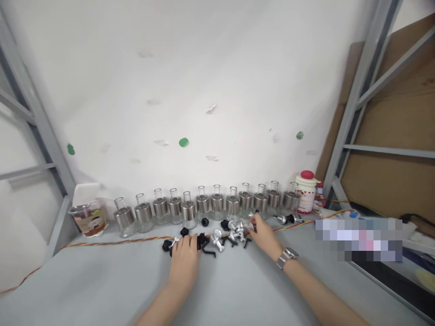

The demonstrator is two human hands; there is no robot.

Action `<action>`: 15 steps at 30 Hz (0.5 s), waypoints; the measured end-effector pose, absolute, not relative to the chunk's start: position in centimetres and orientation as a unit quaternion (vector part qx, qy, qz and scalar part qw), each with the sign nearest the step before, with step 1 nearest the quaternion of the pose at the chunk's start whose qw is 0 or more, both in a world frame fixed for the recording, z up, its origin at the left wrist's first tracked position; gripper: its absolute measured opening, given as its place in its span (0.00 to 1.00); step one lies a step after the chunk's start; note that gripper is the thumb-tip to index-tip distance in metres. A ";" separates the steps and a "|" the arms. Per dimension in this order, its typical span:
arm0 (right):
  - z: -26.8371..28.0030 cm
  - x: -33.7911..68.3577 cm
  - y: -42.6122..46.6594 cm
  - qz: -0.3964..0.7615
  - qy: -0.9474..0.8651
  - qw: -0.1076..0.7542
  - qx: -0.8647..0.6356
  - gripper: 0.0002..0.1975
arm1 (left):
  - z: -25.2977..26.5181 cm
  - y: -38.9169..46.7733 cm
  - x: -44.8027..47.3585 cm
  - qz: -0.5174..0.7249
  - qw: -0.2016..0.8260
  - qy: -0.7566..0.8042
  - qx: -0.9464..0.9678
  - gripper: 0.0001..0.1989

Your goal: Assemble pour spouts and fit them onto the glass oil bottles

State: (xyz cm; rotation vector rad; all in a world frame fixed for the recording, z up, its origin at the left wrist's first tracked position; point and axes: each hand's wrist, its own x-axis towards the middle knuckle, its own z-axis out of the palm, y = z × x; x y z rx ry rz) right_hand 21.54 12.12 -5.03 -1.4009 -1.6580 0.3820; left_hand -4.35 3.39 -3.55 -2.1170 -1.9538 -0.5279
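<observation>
My left hand lies palm down over a cluster of black pour spouts, its fingers curled down around some of them. Part of what is under that hand is hidden. To the right, my right hand, with a metal watch on the wrist, has thumb and fingers closed at a silver pour spout on the edge of the pile. Between the hands lie several silver spouts and black ones. Behind them stands a row of glass bottles with steel sleeves, their necks uncapped.
A twisted red and yellow cord runs across the grey table. At the left is a clear tub with a label; at the right, a white jar with a red lid. More spouts lie near the jar. Grey metal posts flank the white wall.
</observation>
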 end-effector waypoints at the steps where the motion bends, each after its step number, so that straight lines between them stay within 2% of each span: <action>1: -4.7 21.6 12.1 0.170 -0.659 0.471 -0.561 0.13 | -3.4 3.3 -4.4 -0.183 0.104 -0.662 -0.720 0.16; 5: -2.7 21.5 11.5 0.256 -0.609 0.538 -0.524 0.15 | -2.9 3.1 -4.3 -0.239 0.079 -0.631 -0.734 0.13; 9: -0.8 20.3 9.5 0.407 -0.560 0.567 -0.447 0.15 | -2.6 2.8 -3.8 -0.386 0.004 -0.592 -0.708 0.10; 12: 0.0 18.6 7.6 0.629 -0.421 0.559 -0.338 0.10 | -2.4 2.6 -3.1 -0.496 -0.167 -0.559 -0.644 0.11; 15: 0.2 16.9 6.2 0.700 -0.353 0.542 -0.302 0.07 | -2.2 2.7 -2.4 -0.547 -0.348 -0.525 -0.551 0.18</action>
